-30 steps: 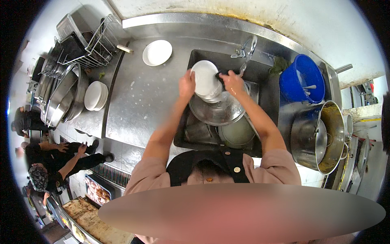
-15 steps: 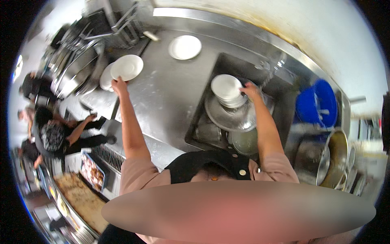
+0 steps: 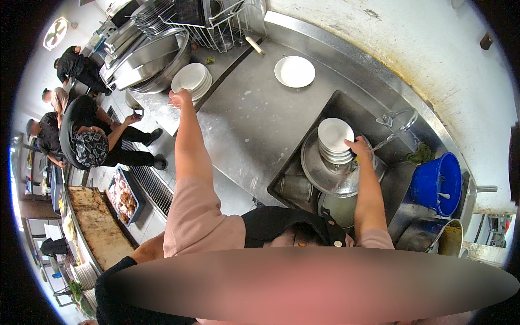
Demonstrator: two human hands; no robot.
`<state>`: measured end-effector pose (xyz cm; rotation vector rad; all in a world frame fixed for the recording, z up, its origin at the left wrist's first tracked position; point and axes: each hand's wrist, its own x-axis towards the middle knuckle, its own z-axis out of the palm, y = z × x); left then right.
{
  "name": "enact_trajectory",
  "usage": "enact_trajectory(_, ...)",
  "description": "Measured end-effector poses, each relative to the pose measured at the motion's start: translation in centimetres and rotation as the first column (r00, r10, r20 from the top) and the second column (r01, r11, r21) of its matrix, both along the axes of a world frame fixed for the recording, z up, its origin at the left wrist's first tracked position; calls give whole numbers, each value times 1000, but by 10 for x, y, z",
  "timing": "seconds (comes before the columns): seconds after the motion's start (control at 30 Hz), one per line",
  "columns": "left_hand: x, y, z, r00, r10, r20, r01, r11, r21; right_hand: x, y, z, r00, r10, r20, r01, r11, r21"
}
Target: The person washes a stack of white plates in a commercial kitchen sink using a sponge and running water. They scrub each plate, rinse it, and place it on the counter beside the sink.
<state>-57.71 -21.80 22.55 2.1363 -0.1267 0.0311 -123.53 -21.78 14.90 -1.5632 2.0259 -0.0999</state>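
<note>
My left hand reaches far left over the counter, fingers closed on the near rim of a white plate. That plate lies on top of a stack of similar plates. Over the sink, my right hand grips the right edge of another white plate, the uppermost of a small stack. Beneath this stack is a wide round metal lid or basin in the dark sink. From the tap water runs down close to my right hand. One white plate lies alone on the metal counter.
Large steel bowls and a wire rack stand behind the left stack. A blue bucket holding utensils and a big pot are at the right. Left, a person works near a tray of meat.
The plate in my left hand has come down squarely onto the left stack. My right hand stays at the sink stack. The whole view has turned, shifting the scene.
</note>
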Motion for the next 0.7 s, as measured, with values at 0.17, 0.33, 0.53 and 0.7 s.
enact_trajectory(0.17, 57, -4, -34, 851, -402, -338, 247, 874, -418, -9, 2, -20, 979, -68, 191, 96, 985, -141)
enact_trajectory(0.33, 5, -16, -23, 958, 134, 255, -100, 985, -141, -13, 11, -12, 983, -108, 150, 152, 933, -325)
enact_trajectory(0.53, -247, -7, 6, 303, -835, 460, 944, 195, -268, -24, 33, 35, 857, 58, 513, 175, 901, -396)
enact_trajectory(0.7, -436, 18, -11, -254, -960, -120, 937, -213, -276, -32, 48, 57, 598, -17, 801, 346, 907, -239)
